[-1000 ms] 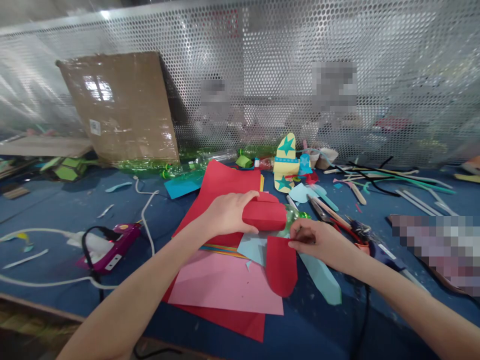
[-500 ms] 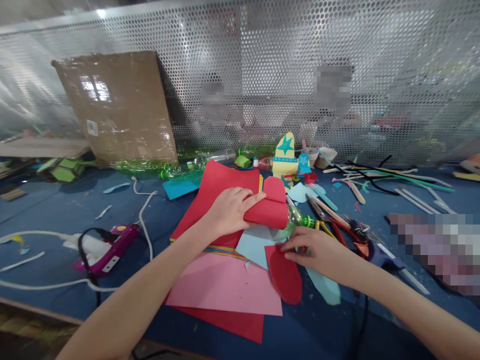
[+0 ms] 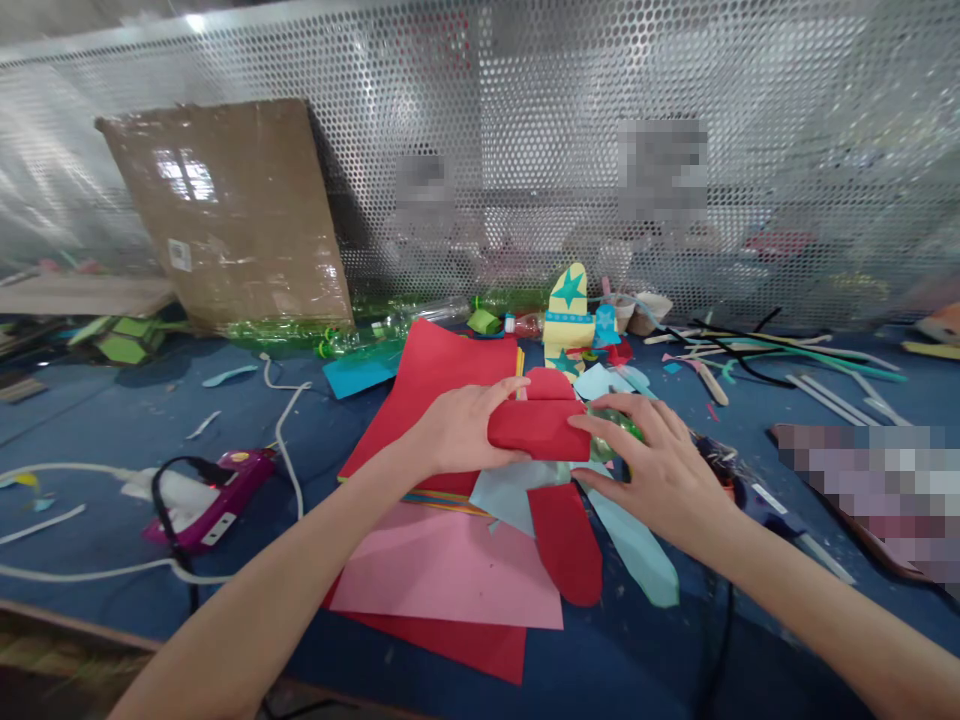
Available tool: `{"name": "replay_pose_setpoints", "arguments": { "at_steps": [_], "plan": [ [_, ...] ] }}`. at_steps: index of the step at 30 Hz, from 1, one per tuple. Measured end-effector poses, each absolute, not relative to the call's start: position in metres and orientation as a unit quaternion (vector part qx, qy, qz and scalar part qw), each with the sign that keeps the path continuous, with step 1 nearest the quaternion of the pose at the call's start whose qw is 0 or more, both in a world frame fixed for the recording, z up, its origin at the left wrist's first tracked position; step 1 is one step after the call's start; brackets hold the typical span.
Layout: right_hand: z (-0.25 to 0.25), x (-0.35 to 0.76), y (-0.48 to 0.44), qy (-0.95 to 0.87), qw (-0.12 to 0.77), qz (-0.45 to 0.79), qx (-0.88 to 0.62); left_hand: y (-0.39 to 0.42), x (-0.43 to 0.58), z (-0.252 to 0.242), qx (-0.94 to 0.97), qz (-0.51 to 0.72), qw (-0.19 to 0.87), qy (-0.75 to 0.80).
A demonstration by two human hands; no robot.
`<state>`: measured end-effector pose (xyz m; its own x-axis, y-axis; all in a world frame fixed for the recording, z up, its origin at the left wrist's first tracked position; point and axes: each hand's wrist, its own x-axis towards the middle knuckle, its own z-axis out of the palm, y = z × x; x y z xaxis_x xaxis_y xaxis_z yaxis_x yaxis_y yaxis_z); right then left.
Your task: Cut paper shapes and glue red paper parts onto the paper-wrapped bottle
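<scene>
A green plastic bottle (image 3: 611, 436) wrapped in red paper (image 3: 538, 430) lies above the paper sheets. My left hand (image 3: 469, 425) grips the wrapped bottle's left end. At its right end, my right hand (image 3: 649, 450) has its fingers around the bottle and the paper's edge, hiding the bottle's neck. A rounded red flap (image 3: 550, 384) stands up behind the wrapping. Below lie a rounded red cutout (image 3: 568, 545), light blue pieces (image 3: 637, 545), a pink sheet (image 3: 450, 570) and a stack of red sheets (image 3: 457, 365).
A purple power strip (image 3: 225, 500) with white cords lies at the left. Cardboard (image 3: 240, 220) leans on a perforated metal screen (image 3: 555, 130). Behind the hands stands a yellow shape with teal stars (image 3: 568, 305). Strips (image 3: 795, 355) and a blurred flat object (image 3: 870, 500) lie at the right.
My right hand has moved up from beside the red cutout onto the right end of the wrapped bottle. The wrapped bottle has shifted slightly, and my left hand still holds it.
</scene>
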<state>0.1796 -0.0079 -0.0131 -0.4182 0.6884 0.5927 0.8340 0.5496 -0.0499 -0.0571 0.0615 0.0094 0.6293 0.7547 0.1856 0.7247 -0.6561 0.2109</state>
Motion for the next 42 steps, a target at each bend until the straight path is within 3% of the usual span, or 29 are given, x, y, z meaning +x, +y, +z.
{"name": "replay_pose_setpoints", "arguments": {
  "at_steps": [6, 13, 17, 21, 26, 33, 42],
  "plan": [
    [-0.016, 0.187, 0.001, -0.849, 0.267, -0.117, -0.440, 0.063, -0.059, 0.009, 0.895, 0.162, 0.162, 0.382],
    [-0.012, 0.193, 0.005, -0.810, 0.334, -0.007, -0.481, 0.072, -0.076, 0.016, 0.868, 0.243, 0.265, 0.342],
    [-0.005, 0.198, 0.006, -0.736, 0.388, 0.128, -0.540, 0.073, -0.080, 0.024, 0.835, 0.267, 0.331, 0.350],
    [0.003, 0.204, 0.009, -0.629, 0.499, 0.309, -0.510, 0.074, -0.075, 0.022, 0.681, 0.331, 0.507, 0.412],
    [0.009, 0.202, 0.009, -0.490, 0.570, 0.494, -0.437, 0.073, -0.069, 0.022, 0.478, 0.356, 0.670, 0.443],
    [0.005, 0.197, 0.013, -0.340, 0.578, 0.569, -0.476, 0.076, -0.072, 0.022, 0.476, 0.306, 0.715, 0.411],
    [-0.010, 0.196, 0.019, -0.349, 0.558, 0.589, -0.468, 0.082, -0.069, 0.006, 0.486, 0.420, 0.678, 0.357]
  ]
}}
